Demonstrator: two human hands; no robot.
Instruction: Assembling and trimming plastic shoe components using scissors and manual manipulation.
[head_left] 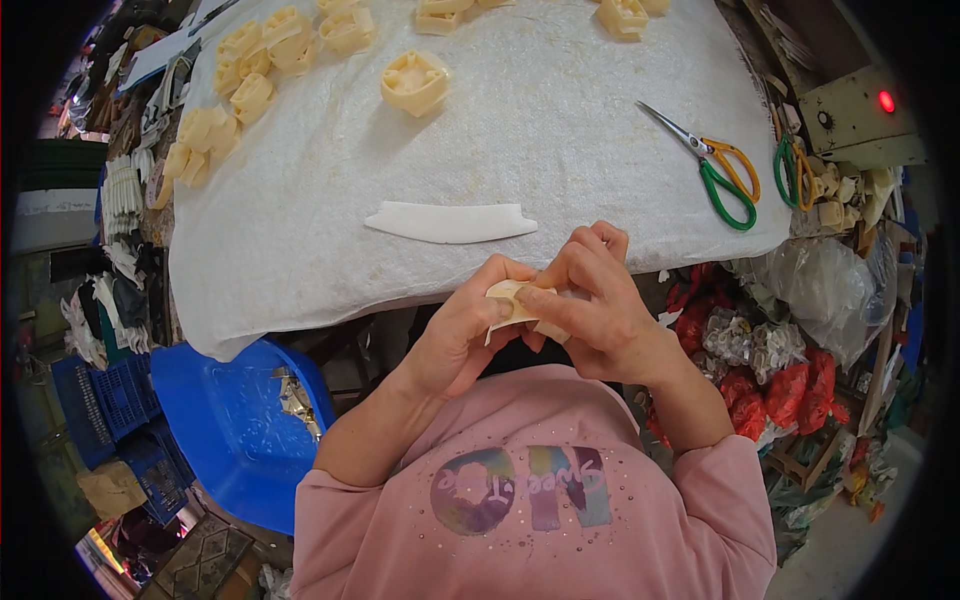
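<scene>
Both of my hands are closed on a small cream-coloured moulded piece (508,297) at the table's near edge, in front of my chest. My left hand (455,335) grips its left side, with the thumb on its face. From the right, my right hand (605,310) presses its thumb against the piece, fingers curled behind. My fingers cover much of it, so its full shape is hidden. Just beyond lies a flat, slightly curved white strip (450,222) with notched ends. A single cream moulded piece (414,83) stands farther back on the white table cover (560,130).
More cream pieces (285,40) cluster at the far left; others sit at the back (622,18). Scissors with green and orange handles (722,175) lie at right, another pair (793,172) beyond the edge. A blue tub (235,420) stands lower left, red bags (790,390) lower right.
</scene>
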